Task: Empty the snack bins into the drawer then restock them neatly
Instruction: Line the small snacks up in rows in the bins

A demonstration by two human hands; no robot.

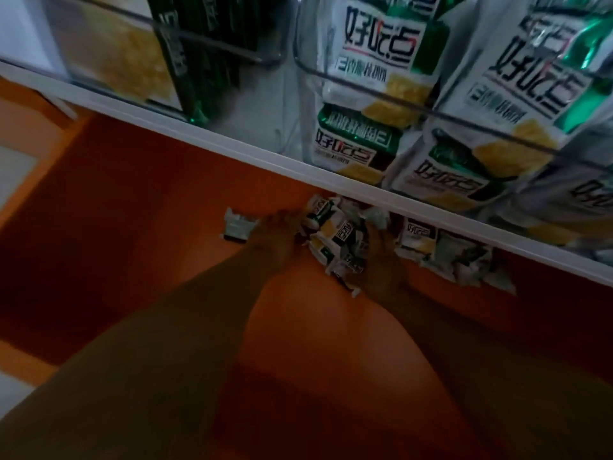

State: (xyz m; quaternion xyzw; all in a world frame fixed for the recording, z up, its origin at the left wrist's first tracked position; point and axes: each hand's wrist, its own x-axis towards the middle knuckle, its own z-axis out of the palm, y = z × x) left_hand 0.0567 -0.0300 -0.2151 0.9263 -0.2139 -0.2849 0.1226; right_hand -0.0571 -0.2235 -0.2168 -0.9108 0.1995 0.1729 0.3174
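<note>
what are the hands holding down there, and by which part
The left hand and right hand flank a clump of snack packets in the drawer, one at each side. Too dark and blurred to tell whether fingers grip it.

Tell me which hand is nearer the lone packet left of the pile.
Left. The left hand is just right of the lone packet, between it and the pile; the right hand is farther off, at the pile's other side.
</note>
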